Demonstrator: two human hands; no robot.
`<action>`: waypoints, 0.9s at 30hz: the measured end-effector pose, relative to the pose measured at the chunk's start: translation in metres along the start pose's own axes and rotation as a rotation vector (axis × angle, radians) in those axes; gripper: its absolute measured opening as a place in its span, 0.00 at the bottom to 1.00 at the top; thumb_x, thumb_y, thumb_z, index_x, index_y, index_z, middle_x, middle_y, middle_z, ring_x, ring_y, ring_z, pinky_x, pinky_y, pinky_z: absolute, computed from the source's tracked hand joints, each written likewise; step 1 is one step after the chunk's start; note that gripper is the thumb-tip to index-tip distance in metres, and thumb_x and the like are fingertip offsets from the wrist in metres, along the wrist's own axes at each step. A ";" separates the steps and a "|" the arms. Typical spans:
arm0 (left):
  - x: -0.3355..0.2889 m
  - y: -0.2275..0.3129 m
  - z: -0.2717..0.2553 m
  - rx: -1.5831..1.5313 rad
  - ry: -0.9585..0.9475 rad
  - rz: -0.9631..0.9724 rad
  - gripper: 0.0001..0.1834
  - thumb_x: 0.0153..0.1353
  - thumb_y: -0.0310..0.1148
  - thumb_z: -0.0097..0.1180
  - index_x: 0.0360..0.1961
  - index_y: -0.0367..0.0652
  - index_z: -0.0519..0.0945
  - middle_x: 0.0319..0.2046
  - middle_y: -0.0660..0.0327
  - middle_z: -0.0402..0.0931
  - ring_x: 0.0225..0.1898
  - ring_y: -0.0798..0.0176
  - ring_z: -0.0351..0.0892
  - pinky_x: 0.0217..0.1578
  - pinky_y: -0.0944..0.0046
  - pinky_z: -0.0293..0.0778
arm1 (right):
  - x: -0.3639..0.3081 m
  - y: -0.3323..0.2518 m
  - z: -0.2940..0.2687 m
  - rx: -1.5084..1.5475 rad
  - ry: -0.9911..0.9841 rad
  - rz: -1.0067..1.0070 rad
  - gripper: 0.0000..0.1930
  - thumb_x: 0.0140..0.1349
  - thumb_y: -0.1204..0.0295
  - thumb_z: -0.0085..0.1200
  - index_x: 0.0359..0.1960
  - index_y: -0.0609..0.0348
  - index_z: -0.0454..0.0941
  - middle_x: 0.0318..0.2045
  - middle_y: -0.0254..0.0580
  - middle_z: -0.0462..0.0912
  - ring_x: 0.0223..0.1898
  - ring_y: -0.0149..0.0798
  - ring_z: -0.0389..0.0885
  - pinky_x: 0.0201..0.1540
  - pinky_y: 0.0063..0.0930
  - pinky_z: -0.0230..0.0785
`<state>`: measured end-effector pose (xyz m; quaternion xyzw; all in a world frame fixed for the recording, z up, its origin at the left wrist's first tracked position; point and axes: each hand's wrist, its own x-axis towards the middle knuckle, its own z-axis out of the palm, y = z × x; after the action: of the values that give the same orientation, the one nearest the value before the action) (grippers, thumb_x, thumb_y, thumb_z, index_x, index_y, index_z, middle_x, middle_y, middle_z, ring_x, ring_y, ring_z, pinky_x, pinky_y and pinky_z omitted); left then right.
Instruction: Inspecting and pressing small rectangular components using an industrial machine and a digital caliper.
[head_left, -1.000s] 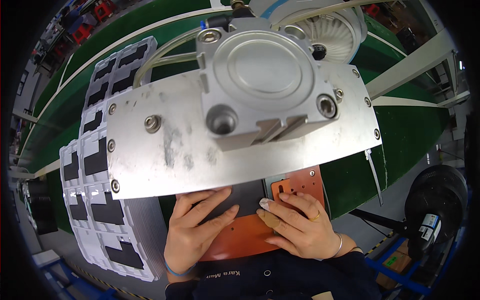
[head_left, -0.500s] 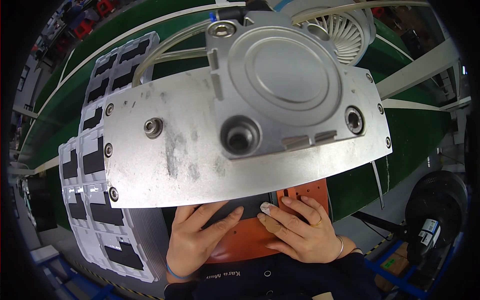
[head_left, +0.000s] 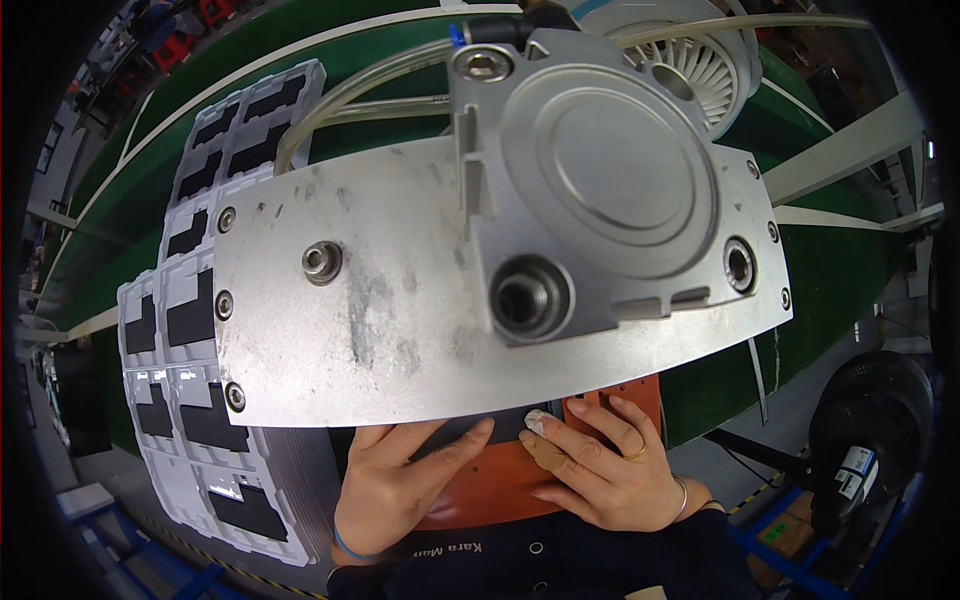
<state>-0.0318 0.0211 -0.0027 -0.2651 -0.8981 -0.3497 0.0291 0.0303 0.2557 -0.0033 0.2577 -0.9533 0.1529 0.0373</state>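
Note:
Under the front edge of a thick metal plate (head_left: 420, 370), a dark flat piece (head_left: 508, 426) lies on an orange base plate (head_left: 490, 490). My left hand (head_left: 400, 485) rests at the piece's left part, thumb stretched along it and apart from the fingers, whose tips the metal plate partly hides. Across the piece's right end and the orange surface, my right hand (head_left: 615, 465) lies with fingers spread. White and tan wraps cover parts of its fingers. Both hands look open, pressing lightly or resting; the piece's far side is hidden.
A round-cornered metal cylinder block (head_left: 610, 170) with clear hoses sits on the metal plate, close above my hands. Stacked white trays (head_left: 185, 360) holding black flat pieces stand at left. A black fan (head_left: 870, 440) is at right, and a white finned round unit (head_left: 690, 80) stands behind.
The view has shifted slightly, so the metal plate and cylinder block appear a little further right and lower. My hands keep nearly the same pose on the dark piece.

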 end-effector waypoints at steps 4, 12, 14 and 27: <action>0.001 0.001 -0.001 0.004 -0.009 -0.002 0.18 0.44 0.28 0.75 0.40 0.56 0.92 0.47 0.61 0.86 0.50 0.56 0.78 0.50 0.60 0.76 | 0.000 0.000 0.000 0.005 0.003 0.007 0.23 0.60 0.51 0.63 0.55 0.44 0.83 0.66 0.26 0.74 0.67 0.34 0.67 0.69 0.41 0.56; 0.001 0.001 -0.001 -0.003 -0.011 -0.010 0.18 0.46 0.28 0.74 0.40 0.56 0.92 0.48 0.61 0.85 0.51 0.56 0.77 0.51 0.60 0.76 | 0.001 0.000 0.000 0.015 -0.004 0.006 0.23 0.60 0.51 0.63 0.54 0.44 0.83 0.66 0.26 0.74 0.67 0.35 0.66 0.69 0.41 0.57; 0.001 0.001 -0.001 0.000 -0.012 -0.006 0.18 0.46 0.28 0.74 0.41 0.56 0.92 0.48 0.61 0.85 0.51 0.56 0.77 0.51 0.60 0.75 | 0.000 0.000 0.000 0.017 -0.004 0.007 0.23 0.60 0.51 0.63 0.54 0.44 0.84 0.66 0.26 0.74 0.67 0.35 0.66 0.70 0.41 0.57; 0.002 -0.001 -0.001 -0.021 0.007 0.001 0.18 0.45 0.27 0.75 0.40 0.56 0.92 0.47 0.61 0.86 0.50 0.57 0.78 0.51 0.60 0.76 | -0.014 0.006 0.003 0.161 0.335 0.106 0.17 0.55 0.57 0.69 0.43 0.50 0.83 0.53 0.37 0.81 0.58 0.41 0.75 0.66 0.43 0.61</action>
<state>-0.0335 0.0210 -0.0020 -0.2645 -0.8942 -0.3599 0.0295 0.0390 0.2666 -0.0095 0.1802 -0.9308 0.2710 0.1667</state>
